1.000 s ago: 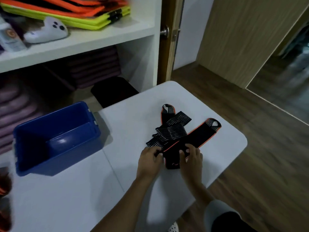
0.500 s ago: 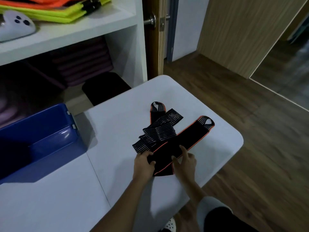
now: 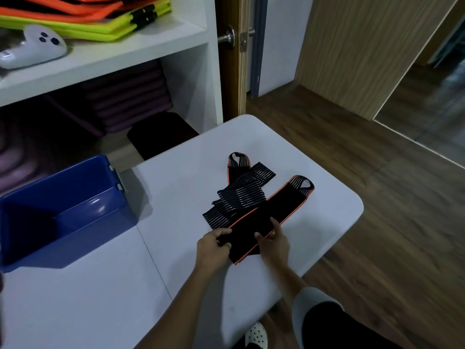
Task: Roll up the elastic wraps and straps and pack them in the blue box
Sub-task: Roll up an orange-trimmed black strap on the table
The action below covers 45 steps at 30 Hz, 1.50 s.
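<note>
A black wrap with orange edging [image 3: 273, 210] lies diagonally on the white table [image 3: 176, 197], its loop end toward the far right. My left hand [image 3: 214, 250] pinches its near left edge. My right hand [image 3: 274, 244] holds its near right edge, fingers on the fabric. Under it lies a black striped elastic strap [image 3: 239, 197], and a second orange-edged wrap [image 3: 237, 165] pokes out behind. The blue box [image 3: 83, 230] stands open at the table's left, with nothing visible inside.
A white shelf unit [image 3: 113, 54] behind the table holds a white controller [image 3: 32, 49] and yellow-orange pads [image 3: 83, 18]. Purple mats [image 3: 128, 96] are stacked below. A wooden floor [image 3: 377, 222] lies past the table's right edge.
The near end of the orange-edged wrap has been spread flatter between my hands, which have moved slightly apart. The view has shifted; the pile itself stays in place.
</note>
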Available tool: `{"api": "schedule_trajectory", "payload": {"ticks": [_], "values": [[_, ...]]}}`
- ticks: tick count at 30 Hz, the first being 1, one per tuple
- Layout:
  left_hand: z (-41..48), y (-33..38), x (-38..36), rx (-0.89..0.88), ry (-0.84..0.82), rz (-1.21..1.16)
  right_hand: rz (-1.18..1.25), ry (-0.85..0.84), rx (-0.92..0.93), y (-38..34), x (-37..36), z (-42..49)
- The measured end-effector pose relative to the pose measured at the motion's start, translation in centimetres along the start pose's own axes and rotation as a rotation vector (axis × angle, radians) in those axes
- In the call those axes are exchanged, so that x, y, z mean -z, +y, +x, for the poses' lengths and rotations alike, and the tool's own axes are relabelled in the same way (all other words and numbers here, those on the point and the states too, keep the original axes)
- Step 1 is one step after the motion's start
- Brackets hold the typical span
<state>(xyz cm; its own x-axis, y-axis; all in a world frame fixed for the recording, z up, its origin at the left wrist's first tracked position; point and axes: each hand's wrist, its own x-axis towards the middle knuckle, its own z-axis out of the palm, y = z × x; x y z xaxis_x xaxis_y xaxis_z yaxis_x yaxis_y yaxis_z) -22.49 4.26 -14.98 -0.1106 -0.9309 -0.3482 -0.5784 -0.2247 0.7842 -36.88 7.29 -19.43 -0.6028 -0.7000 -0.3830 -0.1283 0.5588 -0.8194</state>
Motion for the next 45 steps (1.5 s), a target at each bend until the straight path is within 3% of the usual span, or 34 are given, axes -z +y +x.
{"api": "schedule_trajectory", "payload": {"ticks": [9, 17, 22, 33, 36, 39, 42, 45], "values": [[-3.7, -3.6, 3.6, -0.085, -0.196, 0.052, 0.254, -0.039, 0.029, -0.3, -0.4, -1.6], [-7.8, -8.5, 8.9, -0.086, -0.271, -0.036, 0.384, -0.266, 0.195, -0.5, -2.3, -4.0], [-10.6, -11.3, 12.8, -0.136, -0.243, -0.063, 0.323, -0.421, 0.275, -2.5, -5.1, -7.8], [-13.5, -15.6, 18.9, -0.144, 0.004, -0.205, 0.066, -0.615, 0.495, -9.1, -13.4, -11.8], [-13.1, -16.8, 18.6, -0.11, -0.001, -0.171, 0.002, -0.656, 0.514, -9.5, -14.8, -11.2], [-12.9, -18.4, 17.5, -0.028, -0.06, -0.106, -0.056, -0.585, 0.525, -7.8, -15.7, -10.6], [-13.0, -20.2, 16.3, 0.072, -0.119, -0.095, -0.211, -0.594, 0.373, -4.8, -15.8, -11.1], [-12.7, -21.3, 15.3, 0.049, -0.133, -0.066, -0.432, -0.582, 0.43, -2.6, -16.1, -11.6]]}}
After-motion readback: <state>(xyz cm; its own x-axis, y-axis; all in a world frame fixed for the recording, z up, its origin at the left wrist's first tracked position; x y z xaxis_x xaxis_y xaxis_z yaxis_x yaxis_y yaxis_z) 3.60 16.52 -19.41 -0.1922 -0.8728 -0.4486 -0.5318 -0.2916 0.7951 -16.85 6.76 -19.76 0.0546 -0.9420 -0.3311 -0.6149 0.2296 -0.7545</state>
